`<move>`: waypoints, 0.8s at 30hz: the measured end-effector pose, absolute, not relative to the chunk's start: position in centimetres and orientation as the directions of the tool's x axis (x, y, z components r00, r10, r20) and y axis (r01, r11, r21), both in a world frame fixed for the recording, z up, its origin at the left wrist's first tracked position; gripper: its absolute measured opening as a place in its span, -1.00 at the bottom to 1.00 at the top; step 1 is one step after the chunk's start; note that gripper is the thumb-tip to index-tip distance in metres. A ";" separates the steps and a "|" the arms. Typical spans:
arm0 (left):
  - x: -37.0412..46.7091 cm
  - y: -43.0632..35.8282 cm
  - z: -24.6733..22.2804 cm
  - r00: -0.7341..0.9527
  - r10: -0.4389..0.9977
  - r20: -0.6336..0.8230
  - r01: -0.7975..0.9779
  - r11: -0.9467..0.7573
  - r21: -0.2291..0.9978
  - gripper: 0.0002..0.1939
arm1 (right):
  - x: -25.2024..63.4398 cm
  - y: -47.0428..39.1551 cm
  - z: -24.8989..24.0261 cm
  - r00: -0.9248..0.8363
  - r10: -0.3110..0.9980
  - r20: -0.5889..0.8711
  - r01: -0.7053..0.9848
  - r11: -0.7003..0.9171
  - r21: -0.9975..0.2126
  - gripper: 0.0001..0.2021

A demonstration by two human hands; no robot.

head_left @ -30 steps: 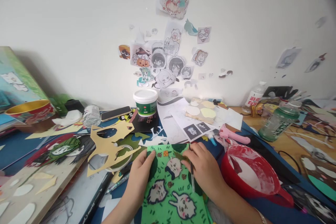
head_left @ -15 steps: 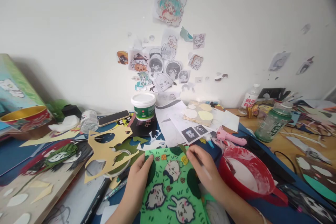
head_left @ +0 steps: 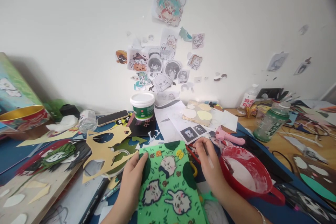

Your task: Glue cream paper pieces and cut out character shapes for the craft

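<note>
A green decorated board point(head_left: 172, 182) with several white cartoon animals, small grass marks and dark green patches lies at the bottom centre. My left hand point(head_left: 133, 175) grips its left edge, thumb on top and the fingers partly hidden. To the right of the board, my right hand point(head_left: 207, 157) is off its surface, with the fingertips bent near a red-handled tool point(head_left: 192, 152). Whether those fingers hold anything is too unclear to tell.
Cut yellow paper point(head_left: 105, 150) is left of my left hand. A red bowl point(head_left: 246, 171) of white paste stands beside my right forearm. Farther back are a white-lidded tub point(head_left: 142, 106), printed sheets point(head_left: 194, 133), a phone point(head_left: 112, 118) and a green bottle point(head_left: 271, 122).
My right hand has come off the board's upper right corner and moved right. The dark green strip at its fingertips no longer shows. The board has shifted slightly up and left, with my left hand still on it.
</note>
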State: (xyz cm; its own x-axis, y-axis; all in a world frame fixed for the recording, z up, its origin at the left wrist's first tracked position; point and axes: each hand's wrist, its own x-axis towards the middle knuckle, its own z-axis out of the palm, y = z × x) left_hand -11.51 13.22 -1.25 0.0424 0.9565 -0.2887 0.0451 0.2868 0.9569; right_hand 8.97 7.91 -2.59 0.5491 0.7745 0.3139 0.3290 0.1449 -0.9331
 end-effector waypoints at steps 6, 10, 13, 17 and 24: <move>-11.7 13.2 -0.9 -0.019 0.921 -0.389 -0.113 0.384 0.916 -0.69 | 8.2 7.9 -3.5 0.429 0.854 0.294 0.267 0.191 -0.945 -0.69; -11.6 13.2 -0.5 -0.057 0.910 -0.412 -0.173 0.397 0.901 -0.69 | 7.9 7.8 -3.6 0.366 0.898 0.244 0.264 0.152 -0.953 -0.66; -11.6 13.3 -0.3 -0.068 0.903 -0.425 -0.168 0.410 0.897 -0.65 | 7.8 7.6 -3.1 0.330 0.910 0.252 0.294 0.155 -0.943 -0.68; -11.5 13.3 -0.3 -0.029 0.894 -0.446 -0.159 0.437 0.885 -0.56 | 7.7 7.3 -2.5 0.366 0.909 0.200 0.284 0.095 -0.954 -0.69; -10.9 12.7 -0.2 0.274 0.873 -0.403 -0.096 0.442 0.892 -0.45 | 7.8 7.4 -2.4 0.509 0.857 0.083 0.078 0.050 -0.996 -0.59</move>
